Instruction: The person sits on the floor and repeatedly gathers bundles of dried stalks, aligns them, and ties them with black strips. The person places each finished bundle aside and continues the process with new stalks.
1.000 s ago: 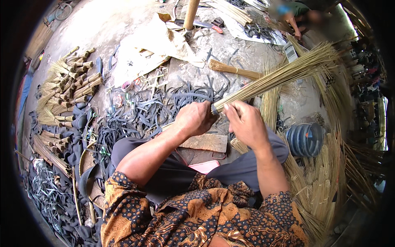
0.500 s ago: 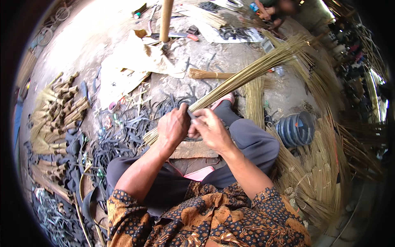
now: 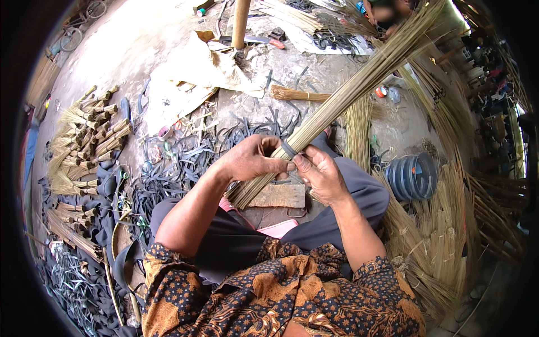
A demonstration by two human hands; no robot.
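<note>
A long bundle of thin sticks (image 3: 353, 101) lies slantwise across my lap, its butt ends low on the left and its tips reaching up to the right. A dark rubber strip (image 3: 288, 149) goes round it near the hands. My left hand (image 3: 250, 162) grips the bundle just below the strip, thumb across the front. On the other side, my right hand (image 3: 324, 178) is closed with thumb and fingertips pinching at the strip's edge; the strip's end is hidden there. A wooden block (image 3: 275, 196) lies under the butt ends, between my legs.
Loose black rubber strips (image 3: 174, 177) cover the floor at left, beside stacked short stick bundles (image 3: 92, 135). A red-handled knife (image 3: 277, 43) lies near a wooden post (image 3: 240, 22). A blue ribbed bucket (image 3: 412, 177) and more sticks (image 3: 443, 224) are at right. Another person (image 3: 373, 11) sits far right.
The bundle has come closer and up, its tips now nearer the top edge. My left hand has shifted its grip, with the strip round the bundle now showing. My right hand has moved right.
</note>
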